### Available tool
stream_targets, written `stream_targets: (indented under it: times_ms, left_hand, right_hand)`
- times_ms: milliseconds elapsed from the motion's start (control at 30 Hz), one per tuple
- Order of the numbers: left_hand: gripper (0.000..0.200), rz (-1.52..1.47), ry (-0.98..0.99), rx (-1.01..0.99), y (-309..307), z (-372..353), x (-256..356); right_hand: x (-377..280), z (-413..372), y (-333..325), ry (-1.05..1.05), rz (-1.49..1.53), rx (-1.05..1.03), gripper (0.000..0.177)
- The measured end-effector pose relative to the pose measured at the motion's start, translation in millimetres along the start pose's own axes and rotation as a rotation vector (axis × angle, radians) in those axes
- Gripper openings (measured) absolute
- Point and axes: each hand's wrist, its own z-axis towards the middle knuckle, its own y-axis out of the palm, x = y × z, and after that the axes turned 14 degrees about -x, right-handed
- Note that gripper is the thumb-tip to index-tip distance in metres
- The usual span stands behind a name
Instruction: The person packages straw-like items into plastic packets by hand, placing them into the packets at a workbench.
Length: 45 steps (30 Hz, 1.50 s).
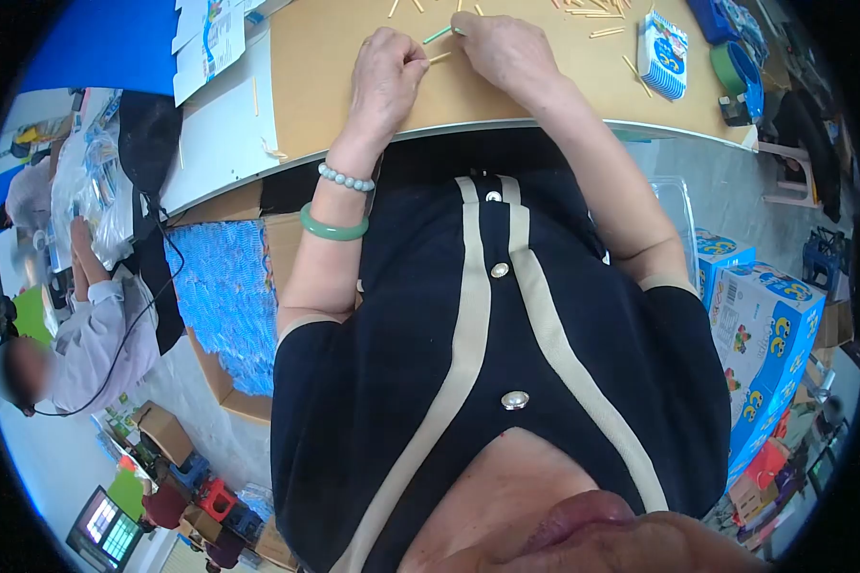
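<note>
My left hand (387, 81), with beads and a green bangle at its wrist, is closed over the tan tabletop (315, 86). A short pale yellow stick (439, 58) reaches out from its pinched fingertips. Close by on the right, my right hand (511, 55) has its fingers pressed together on a green stick (438, 35) that points toward my left hand. The two hands are apart. More thin sticks (597, 13) lie scattered near the top edge. A small blue and white packet (663, 55) is to the right of my right hand.
Flattened printed cartons (210, 48) lie at the upper left. A tape dispenser (736, 84) sits at the table's right end. Below the table, a carton of blue packaging (225, 296) is at left and blue boxes (769, 334) are at right. Another person (105, 334) sits far left.
</note>
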Motion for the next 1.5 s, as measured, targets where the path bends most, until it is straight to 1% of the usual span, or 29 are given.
stream_targets:
  times_ms: [33,67,133,167,200,300,333,433,467,567,633,733,833,867,967,1000,1100,1133,1233,1267,1367,1400,1467,1500]
  left_hand:
    - [0.013,0.028,0.051,0.019,0,0,-1]
    - [0.013,0.027,0.054,0.019,-1,4,0]
    - [0.011,0.119,0.06,0.085,4,15,6]
    - [0.011,0.163,0.06,0.117,7,18,9]
    - [0.011,0.158,0.059,0.117,10,21,11]
    - [0.013,0.175,0.033,0.088,16,35,17]
    - [0.013,0.171,0.042,0.087,15,38,17]
    - [0.018,0.22,-0.101,-0.086,11,39,19]
    - [0.018,0.22,-0.098,-0.084,13,39,21]
    - [0.012,0.39,0.004,0.036,20,34,20]
    - [0.012,0.39,-0.022,0.007,20,32,22]
    - [0.013,0.373,-0.056,-0.059,20,28,29]
    - [0.013,0.134,-0.318,-0.211,4,33,40]
    - [0.013,0.136,-0.313,-0.215,4,33,39]
    - [0.013,0.231,-0.199,-0.206,8,32,32]
    - [0.013,0.234,-0.195,-0.209,11,28,31]
    - [0.013,0.392,0.038,-0.053,17,10,35]
    - [0.013,0.391,0.042,-0.058,19,7,37]
    - [0.01,0.458,0.025,-0.075,25,-1,42]
    - [0.01,0.459,0.021,-0.072,27,-2,43]
    - [0.008,0.55,0.024,-0.088,30,-2,45]
    - [0.006,0.566,-0.005,-0.097,25,-5,49]
    - [0.004,0.594,-0.035,-0.117,14,-10,57]
    - [0.004,0.606,-0.035,-0.123,14,-11,51]
  right_hand:
    - [3,3,2,-0.019,0.016,0.016,0.023]
    - [8,8,7,-0.018,0.015,0.017,0.023]
    - [18,17,23,-0.028,0.148,0.203,0.016]
    - [22,16,27,-0.032,0.214,0.292,0.016]
    - [28,15,30,-0.03,0.21,0.289,0.016]
    - [28,7,6,0.12,0.985,0.142,0.017]
    - [26,2,-6,0.124,0.981,0.149,0.017]
    - [16,-23,-38,0.232,1.398,0.119,0.016]
    - [20,-24,-37,0.231,1.396,0.122,0.016]
    - [33,-30,-24,0.129,1.171,0.033,0.014]
    - [34,-30,-16,0.134,1.16,0.033,0.013]
    - [34,-36,-6,0.166,1.131,0.047,0.016]
    - [37,-30,-3,0.142,1.111,0.006,0.015]
    - [38,-30,-1,0.145,1.114,0.012,0.015]
    - [37,-30,0,0.089,0.982,0.055,0.015]
    - [38,-32,1,0.091,0.985,0.06,0.015]
    - [35,-41,-3,0.116,1.126,0.072,0.014]
    - [37,-42,-2,0.122,1.129,0.075,0.014]
    - [37,-41,0,0.11,0.955,0.023,0.014]
    - [36,-41,1,0.105,0.954,0.02,0.014]
    - [36,-40,7,0.109,0.795,0.041,0.014]
    - [35,-41,12,0.105,0.78,0.05,0.014]
    - [45,-41,25,0.104,1.033,0.029,0.018]
    - [54,-45,32,-0.025,0.616,0.126,0.022]
